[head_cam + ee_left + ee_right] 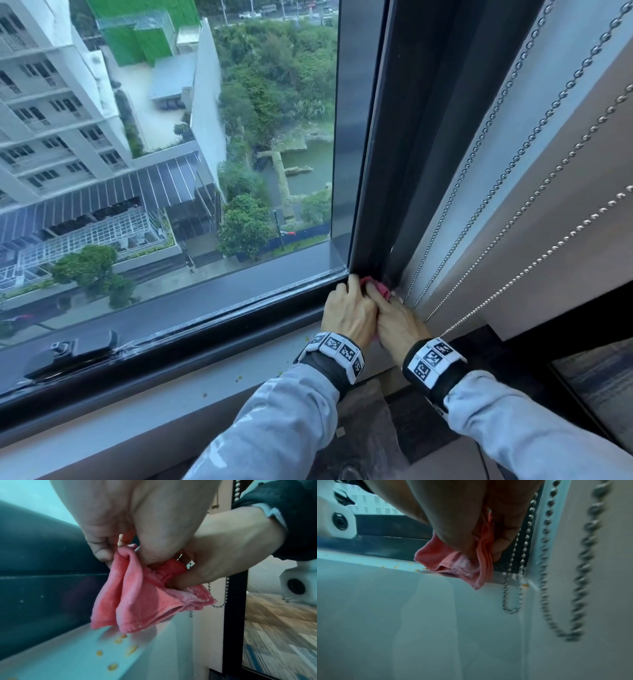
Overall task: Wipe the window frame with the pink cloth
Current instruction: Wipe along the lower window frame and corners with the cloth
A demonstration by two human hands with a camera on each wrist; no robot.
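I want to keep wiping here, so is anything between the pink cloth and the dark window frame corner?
Nothing visible blocks it. Both the left hand and right hand hold the bunched pink cloth at the dark metal window frame corner. The silver bead chains hang just right of it.

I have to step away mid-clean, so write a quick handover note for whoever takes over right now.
Left hand: grips the pink cloth.
Right hand: grips the same cloth, beside the left.
Cloth sits bunched at the bottom right corner of the dark window frame, near the bead chains.
Done: cannot tell how much is wiped.
Left: yellow crumbs lie on the sill; wipe along the frame.
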